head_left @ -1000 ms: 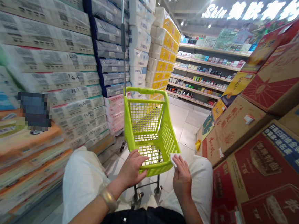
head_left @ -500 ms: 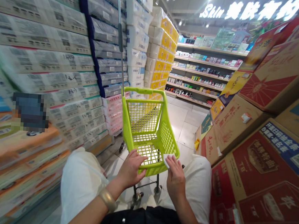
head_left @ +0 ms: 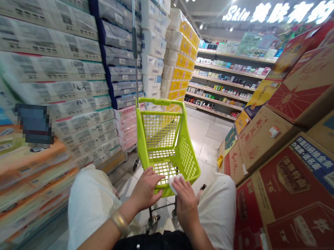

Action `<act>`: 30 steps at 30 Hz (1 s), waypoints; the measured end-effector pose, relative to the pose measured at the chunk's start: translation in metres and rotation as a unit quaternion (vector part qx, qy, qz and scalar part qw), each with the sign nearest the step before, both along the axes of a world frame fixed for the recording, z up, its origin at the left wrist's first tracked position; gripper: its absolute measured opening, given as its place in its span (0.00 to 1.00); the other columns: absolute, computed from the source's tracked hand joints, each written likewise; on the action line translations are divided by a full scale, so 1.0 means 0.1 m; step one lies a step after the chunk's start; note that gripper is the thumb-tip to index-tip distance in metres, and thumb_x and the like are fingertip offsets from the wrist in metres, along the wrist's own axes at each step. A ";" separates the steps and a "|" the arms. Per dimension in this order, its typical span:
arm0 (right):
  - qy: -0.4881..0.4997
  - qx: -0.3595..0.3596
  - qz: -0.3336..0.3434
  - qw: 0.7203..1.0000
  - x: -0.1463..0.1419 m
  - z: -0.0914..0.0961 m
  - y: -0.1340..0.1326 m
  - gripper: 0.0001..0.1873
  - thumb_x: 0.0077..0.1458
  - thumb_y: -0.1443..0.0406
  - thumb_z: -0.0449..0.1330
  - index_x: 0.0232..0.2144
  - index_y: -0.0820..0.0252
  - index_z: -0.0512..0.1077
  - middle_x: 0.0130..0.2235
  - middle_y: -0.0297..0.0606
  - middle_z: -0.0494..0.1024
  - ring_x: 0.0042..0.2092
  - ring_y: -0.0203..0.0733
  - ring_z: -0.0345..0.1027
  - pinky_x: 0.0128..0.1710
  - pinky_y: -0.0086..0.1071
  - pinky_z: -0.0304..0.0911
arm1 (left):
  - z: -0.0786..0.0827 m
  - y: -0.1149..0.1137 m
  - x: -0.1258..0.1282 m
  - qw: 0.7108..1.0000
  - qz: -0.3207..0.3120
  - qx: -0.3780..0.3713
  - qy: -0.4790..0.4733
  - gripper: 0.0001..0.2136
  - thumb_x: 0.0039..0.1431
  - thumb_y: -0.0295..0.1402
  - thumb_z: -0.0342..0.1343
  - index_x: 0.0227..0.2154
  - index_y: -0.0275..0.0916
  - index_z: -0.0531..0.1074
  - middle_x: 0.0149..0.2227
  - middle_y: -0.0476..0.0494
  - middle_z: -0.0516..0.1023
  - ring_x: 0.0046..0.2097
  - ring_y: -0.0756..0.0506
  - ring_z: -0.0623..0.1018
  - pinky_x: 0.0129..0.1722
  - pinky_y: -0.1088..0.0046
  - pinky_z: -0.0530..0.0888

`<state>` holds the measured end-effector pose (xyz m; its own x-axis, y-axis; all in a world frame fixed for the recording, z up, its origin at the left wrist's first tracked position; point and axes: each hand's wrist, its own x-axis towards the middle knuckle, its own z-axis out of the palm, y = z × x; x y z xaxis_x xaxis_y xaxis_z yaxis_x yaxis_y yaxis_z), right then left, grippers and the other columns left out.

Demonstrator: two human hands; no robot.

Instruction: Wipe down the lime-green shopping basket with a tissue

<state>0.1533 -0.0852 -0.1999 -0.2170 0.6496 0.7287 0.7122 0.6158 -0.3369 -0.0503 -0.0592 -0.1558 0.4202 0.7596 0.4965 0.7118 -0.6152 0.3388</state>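
Between my knees stands a small lime-green shopping cart (head_left: 186, 149) with a lattice basket and a metal pole rising at its far left corner. My left hand (head_left: 147, 189) is closed around the near rim, thumb and fingers on either side of it. Against the same rim, a little to the right, my right hand (head_left: 184, 199) presses a folded white cloth or tissue (head_left: 175, 182). The fingers lie over the cloth and cover part of it. No goods show inside the basket.
Stacked paper packs (head_left: 73, 67) wall in the left side, with orange packs (head_left: 33, 168) lower down. Cardboard cartons (head_left: 284, 138) rise on the right. Tiled floor (head_left: 201, 127) leads to shelves (head_left: 225, 79) of small boxes and bottles.
My right hand has slid left along the near rim with the white cloth, from the right corner towards my left hand. My left hand and the cart stay where they were.
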 end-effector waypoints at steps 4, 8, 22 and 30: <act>-0.015 -0.004 0.021 1.000 -0.02 0.03 0.00 0.24 0.60 0.74 0.48 0.54 0.54 0.71 0.54 0.39 0.77 0.60 0.43 0.66 0.61 0.46 0.59 | 0.02 -0.01 -0.01 1.000 -0.002 -0.005 0.003 0.17 0.48 0.28 0.58 0.44 0.40 0.72 0.36 0.45 0.80 0.42 0.41 0.74 0.59 0.50 0.63; 0.068 0.001 -0.108 0.992 0.21 -0.01 0.09 0.22 0.61 0.73 0.47 0.51 0.57 0.73 0.52 0.44 0.78 0.58 0.47 0.68 0.59 0.51 0.61 | 0.01 -0.01 -0.01 1.000 0.001 0.000 0.008 0.17 0.48 0.28 0.58 0.43 0.41 0.72 0.36 0.46 0.80 0.42 0.41 0.74 0.59 0.50 0.63; 0.069 0.000 -0.110 0.992 0.22 0.00 0.07 0.22 0.61 0.73 0.48 0.51 0.56 0.73 0.51 0.43 0.79 0.59 0.49 0.67 0.59 0.52 0.61 | 0.03 -0.01 -0.01 1.000 -0.006 0.003 0.016 0.11 0.48 0.28 0.58 0.37 0.42 0.74 0.32 0.47 0.77 0.40 0.42 0.73 0.58 0.50 0.63; -0.005 -0.023 0.014 1.000 0.02 0.06 -0.02 0.23 0.60 0.74 0.48 0.53 0.53 0.72 0.53 0.39 0.77 0.60 0.44 0.66 0.61 0.48 0.59 | 0.03 -0.01 -0.02 0.999 -0.003 0.013 0.044 0.02 0.50 0.29 0.58 0.24 0.42 0.72 0.27 0.48 0.72 0.38 0.43 0.71 0.58 0.52 0.64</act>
